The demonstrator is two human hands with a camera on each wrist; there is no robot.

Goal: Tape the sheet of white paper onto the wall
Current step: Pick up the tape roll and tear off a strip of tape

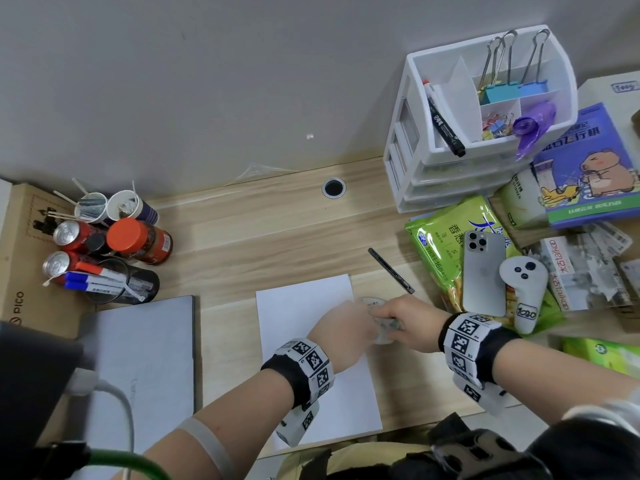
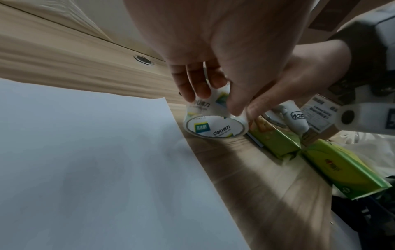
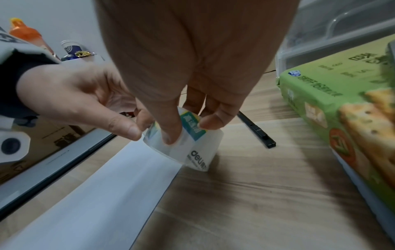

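Note:
A sheet of white paper (image 1: 304, 306) (image 2: 85, 152) (image 3: 119, 177) lies flat on the wooden desk, below the grey wall (image 1: 242, 81). Just off its right edge both hands meet on a roll of clear tape (image 1: 375, 302) (image 2: 215, 128) (image 3: 198, 148) with a white and green printed core. My right hand (image 1: 386, 325) (image 3: 189, 131) grips the roll from above, thumb on one side and fingers on the other. My left hand (image 1: 363, 317) (image 2: 210, 101) (image 3: 138, 128) pinches what looks like the clear free end at the roll's left side. The roll sits on or just above the desk.
A black pen-like tool (image 1: 391, 270) lies behind the roll. To the right are a green snack pack (image 1: 440, 244), a phone (image 1: 485, 271) and a white controller (image 1: 524, 289), with a white drawer organiser (image 1: 467, 133) behind. Cans and cups (image 1: 104, 237) stand left, above a grey board (image 1: 138, 358).

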